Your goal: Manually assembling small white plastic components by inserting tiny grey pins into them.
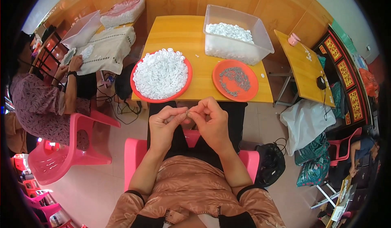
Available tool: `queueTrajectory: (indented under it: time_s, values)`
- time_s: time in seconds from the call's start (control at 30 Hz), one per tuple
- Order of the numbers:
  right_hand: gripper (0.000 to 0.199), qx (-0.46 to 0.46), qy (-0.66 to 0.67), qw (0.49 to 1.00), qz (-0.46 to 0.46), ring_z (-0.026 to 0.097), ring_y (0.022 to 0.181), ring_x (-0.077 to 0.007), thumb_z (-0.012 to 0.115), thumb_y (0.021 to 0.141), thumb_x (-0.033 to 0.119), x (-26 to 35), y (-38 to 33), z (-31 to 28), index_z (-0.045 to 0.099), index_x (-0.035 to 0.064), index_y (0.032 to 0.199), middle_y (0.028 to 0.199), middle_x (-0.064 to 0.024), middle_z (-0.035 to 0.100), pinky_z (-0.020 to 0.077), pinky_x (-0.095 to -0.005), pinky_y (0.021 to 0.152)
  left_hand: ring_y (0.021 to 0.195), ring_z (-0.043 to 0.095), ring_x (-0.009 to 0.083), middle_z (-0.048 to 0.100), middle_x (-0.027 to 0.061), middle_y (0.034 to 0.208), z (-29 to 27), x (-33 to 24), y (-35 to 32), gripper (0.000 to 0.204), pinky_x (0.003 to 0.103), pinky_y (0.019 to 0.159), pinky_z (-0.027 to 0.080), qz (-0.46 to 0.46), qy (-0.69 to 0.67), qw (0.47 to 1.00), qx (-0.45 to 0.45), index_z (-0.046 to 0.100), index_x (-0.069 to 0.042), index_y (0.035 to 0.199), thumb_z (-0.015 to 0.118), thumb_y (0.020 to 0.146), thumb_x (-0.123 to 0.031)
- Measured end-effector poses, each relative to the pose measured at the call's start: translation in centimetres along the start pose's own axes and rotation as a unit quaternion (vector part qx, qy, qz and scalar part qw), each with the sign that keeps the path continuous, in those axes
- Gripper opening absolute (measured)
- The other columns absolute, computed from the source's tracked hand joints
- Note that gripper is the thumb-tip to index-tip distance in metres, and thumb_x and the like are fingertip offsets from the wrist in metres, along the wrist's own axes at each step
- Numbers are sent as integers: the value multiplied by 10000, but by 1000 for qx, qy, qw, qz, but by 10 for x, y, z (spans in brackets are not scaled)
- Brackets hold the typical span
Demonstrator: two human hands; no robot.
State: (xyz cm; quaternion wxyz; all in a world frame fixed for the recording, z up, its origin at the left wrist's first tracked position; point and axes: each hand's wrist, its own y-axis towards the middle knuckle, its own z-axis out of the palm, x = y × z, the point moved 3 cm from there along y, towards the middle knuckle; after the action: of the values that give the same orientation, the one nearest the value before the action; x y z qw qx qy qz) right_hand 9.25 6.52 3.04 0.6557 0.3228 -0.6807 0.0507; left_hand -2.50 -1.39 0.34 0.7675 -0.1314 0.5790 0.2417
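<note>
My left hand [165, 126] and my right hand [211, 122] meet fingertip to fingertip above my lap, just off the table's near edge. Both are closed in a pinch around something tiny that I cannot make out. Beyond the left hand, a red round tray [132, 85] is heaped with small white plastic pieces [160, 74], many with holes. An orange-red plate [218, 90] lies beyond the right hand, with small grey metal pieces [236, 79] spread over it.
A clear plastic bin [260, 45] of white pieces stands at the back of the yellow table [175, 32]. At left, a co-worker [49, 98] sits in a pink chair [61, 159] at a cloth-covered table [112, 49]. A smaller yellow table [305, 69], white sack [305, 122] and black bag [271, 165] are at right.
</note>
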Motion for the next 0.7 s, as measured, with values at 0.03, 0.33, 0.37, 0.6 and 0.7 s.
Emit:
queueTrajectory:
  time_s: [0.03,0.33,0.37,0.6,0.7]
  values:
    - [174,2,-1,1000,-5,587,593,-85,635,785,-34,-1,0,-1,468,-1,820,664,-70,590,451,-221,521,740,639,143,580,53,834,0,2,0,160,217,686,503,5,-2,1000,-1,654,43,963,604,812,63]
    - [193,4,-42,999,22,563,648,-34,642,777,-48,-6,-3,5,460,8,810,731,-69,647,458,-189,539,679,631,121,660,84,811,-7,18,4,137,207,640,499,-31,-32,999,1,650,35,945,621,811,28]
    - [194,-5,-47,999,15,575,619,-55,648,773,-38,-8,-4,6,464,8,809,702,-73,629,458,-206,532,674,627,118,659,82,807,-7,18,4,135,208,636,497,-35,-28,999,-2,649,36,942,620,810,30]
    - [178,8,-37,999,36,557,676,-28,648,776,-45,-13,-1,7,479,2,810,750,-55,642,456,-183,584,671,621,123,659,79,824,-11,23,8,144,230,643,513,-49,-41,998,-2,649,29,947,621,806,22]
    - [147,45,-23,997,53,571,677,-47,653,791,-4,-13,5,5,538,-12,882,753,-44,642,457,-193,601,674,626,127,659,70,821,-16,22,11,155,230,649,512,-63,-54,996,-15,648,15,963,630,811,-5]
